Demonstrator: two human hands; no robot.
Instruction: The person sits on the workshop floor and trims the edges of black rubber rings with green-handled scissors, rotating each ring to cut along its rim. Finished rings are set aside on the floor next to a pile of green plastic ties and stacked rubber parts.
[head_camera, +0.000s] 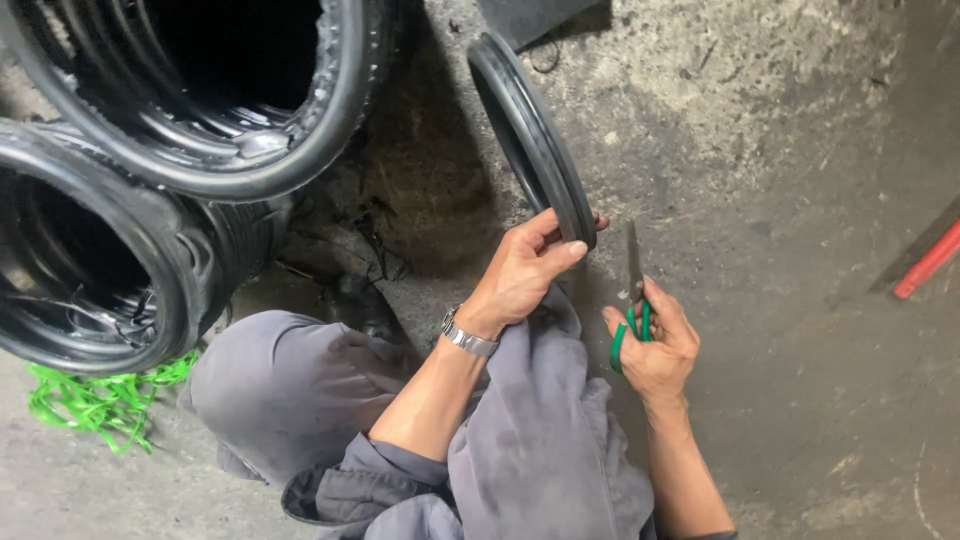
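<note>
Gripping is recorded at the left hand (525, 270): its grip is clamped on the lower rim of a black rubber ring (530, 135), thumb across the near face and fingertips hooked behind the edge. The ring is held upright and edge-on above the concrete floor (760, 150), tilted away toward the upper left, its upper end reaching near the top of the view. A metal wristwatch (467, 337) is worn on the left wrist.

Scissors with green handles (634, 300) are held in the right hand (655, 345); the grip is closed around the handles, fingers through the loops. The blades are shown together, pointing upward, just beside the ring's lower end and apart from it.

Grey trousers (540, 440) are seen below both hands, one knee raised at the left.

Two stacks of black ribbed rubber rings (170, 120) are noted at the upper left, lying on their sides with open ends toward the camera. A tangle of green plastic strapping (95, 400) is listed beneath the lower stack. A red rod-like object (928, 262) is partly shown at the right edge; its kind cannot be told.
</note>
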